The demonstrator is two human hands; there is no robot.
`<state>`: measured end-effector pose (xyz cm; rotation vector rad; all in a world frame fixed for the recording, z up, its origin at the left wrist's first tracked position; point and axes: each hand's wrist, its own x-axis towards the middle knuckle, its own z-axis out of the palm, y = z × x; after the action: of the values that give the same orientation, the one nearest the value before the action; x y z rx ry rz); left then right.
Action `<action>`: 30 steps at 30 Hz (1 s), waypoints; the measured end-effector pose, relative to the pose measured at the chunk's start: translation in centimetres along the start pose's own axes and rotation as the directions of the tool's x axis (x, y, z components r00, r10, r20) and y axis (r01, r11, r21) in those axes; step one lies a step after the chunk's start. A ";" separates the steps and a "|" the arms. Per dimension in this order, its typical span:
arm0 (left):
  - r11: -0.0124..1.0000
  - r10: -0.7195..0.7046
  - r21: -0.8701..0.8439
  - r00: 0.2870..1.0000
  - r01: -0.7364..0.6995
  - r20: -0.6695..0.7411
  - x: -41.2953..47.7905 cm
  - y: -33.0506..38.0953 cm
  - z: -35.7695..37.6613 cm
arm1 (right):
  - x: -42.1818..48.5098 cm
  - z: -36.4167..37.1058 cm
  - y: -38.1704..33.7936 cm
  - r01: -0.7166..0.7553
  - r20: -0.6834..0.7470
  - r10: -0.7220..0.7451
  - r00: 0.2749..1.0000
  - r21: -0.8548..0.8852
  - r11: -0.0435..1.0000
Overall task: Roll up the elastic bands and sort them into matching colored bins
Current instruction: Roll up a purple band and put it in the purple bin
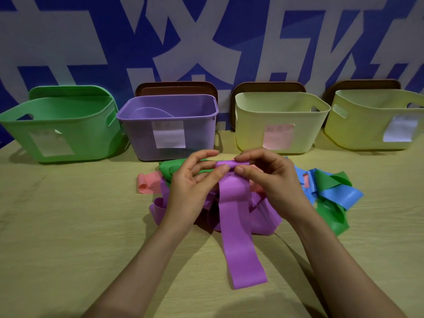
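Purple band (pixel 238 237) pinched — pink label (pixel 278 136) seemingly illegible.

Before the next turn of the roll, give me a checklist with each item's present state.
1. Grip: left hand and right hand both pinch the rolled end of the purple elastic band: ok.
2. Band fully rolled: not ok, a long tail lies flat on the wooden table.
3. Tail free of the pile of loose bands: cannot tell.
4. Target purple translucent plastic bin open on top: ok.
5. Roll even: cannot tell, the hands cover it.
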<state>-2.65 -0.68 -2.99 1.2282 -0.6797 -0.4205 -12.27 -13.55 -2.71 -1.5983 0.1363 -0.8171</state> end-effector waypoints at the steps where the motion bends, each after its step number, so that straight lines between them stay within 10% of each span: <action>1: 1.000 -0.009 0.004 1.000 0.009 0.004 0.0 0.0 0.0 | 0.0 0.0 0.1 0.038 0.011 -0.038 0.999 0.002 0.999; 30: 0.993 -0.096 -0.062 0.991 0.102 0.095 0.4 -0.3 -0.5 | -0.2 -0.3 -0.7 -0.074 0.045 0.074 0.996 0.003 0.997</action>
<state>-2.01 -0.70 -3.27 1.1878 -0.6799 -0.5810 -12.86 -13.50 -2.14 -1.5971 0.1602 -0.7234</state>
